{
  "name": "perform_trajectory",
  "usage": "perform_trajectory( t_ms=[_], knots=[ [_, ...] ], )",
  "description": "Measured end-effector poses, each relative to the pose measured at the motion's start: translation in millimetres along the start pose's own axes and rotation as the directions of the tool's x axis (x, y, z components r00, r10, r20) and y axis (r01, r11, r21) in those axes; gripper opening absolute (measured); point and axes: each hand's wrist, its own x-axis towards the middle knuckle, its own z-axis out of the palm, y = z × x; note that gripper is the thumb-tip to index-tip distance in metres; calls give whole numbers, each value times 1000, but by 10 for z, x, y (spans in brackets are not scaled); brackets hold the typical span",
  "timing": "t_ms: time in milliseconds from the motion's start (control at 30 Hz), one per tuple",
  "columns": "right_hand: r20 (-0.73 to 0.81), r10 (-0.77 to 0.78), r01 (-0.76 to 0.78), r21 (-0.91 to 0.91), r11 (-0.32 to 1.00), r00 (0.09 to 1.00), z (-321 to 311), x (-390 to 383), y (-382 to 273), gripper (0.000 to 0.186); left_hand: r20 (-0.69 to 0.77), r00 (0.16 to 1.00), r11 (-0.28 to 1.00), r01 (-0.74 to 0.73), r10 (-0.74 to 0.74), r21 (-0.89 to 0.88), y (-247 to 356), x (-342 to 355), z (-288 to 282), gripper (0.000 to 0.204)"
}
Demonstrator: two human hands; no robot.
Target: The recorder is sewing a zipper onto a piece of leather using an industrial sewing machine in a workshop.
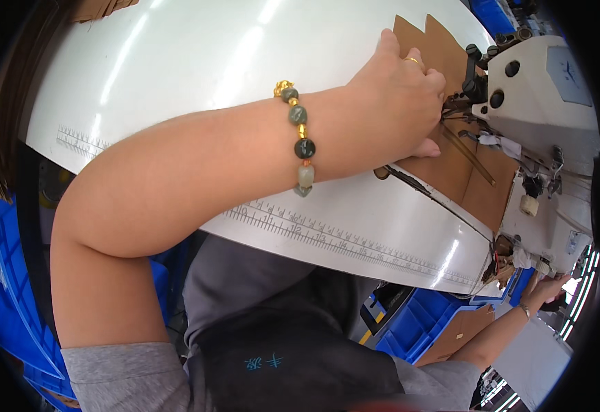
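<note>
My left hand (406,96) rests on flat brown sheet pieces (451,41) beside the needle area of a white industrial sewing machine (540,89). Its thumb is spread from the other fingers, and the fingers press down on the brown material, partly bent. A ring is on one finger, and a bead bracelet is around the wrist. The brown material runs under the machine's presser area, where the machine head hides part of it. At the far right, my right hand (547,288) reaches to the machine's lower right end; its fingers are small and partly hidden.
The white worktable (210,62) carries a printed ruler (327,237) along its near edge. A thin brass-coloured bar (475,161) lies across the brown material. Blue bins (4,261) stand at the left, and another blue bin (410,323) holds brown pieces below the table.
</note>
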Motion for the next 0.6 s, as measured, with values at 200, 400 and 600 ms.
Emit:
perform_trajectory(
  t_ms=[200,400,600],
  knots=[
    [-187,-46,79,172,982,981,123,-70,64,44,-16,1000,1000,2,-2,3,66,68,42,75],
    [-16,59,-52,283,958,998,121,-177,69,48,21,1000,999,3,-3,-36,35,22,16,75],
    [-43,-36,48,320,946,998,121,-156,204,49,-15,1000,999,14,-14,-31,-7,-31,38,76]
  ],
)
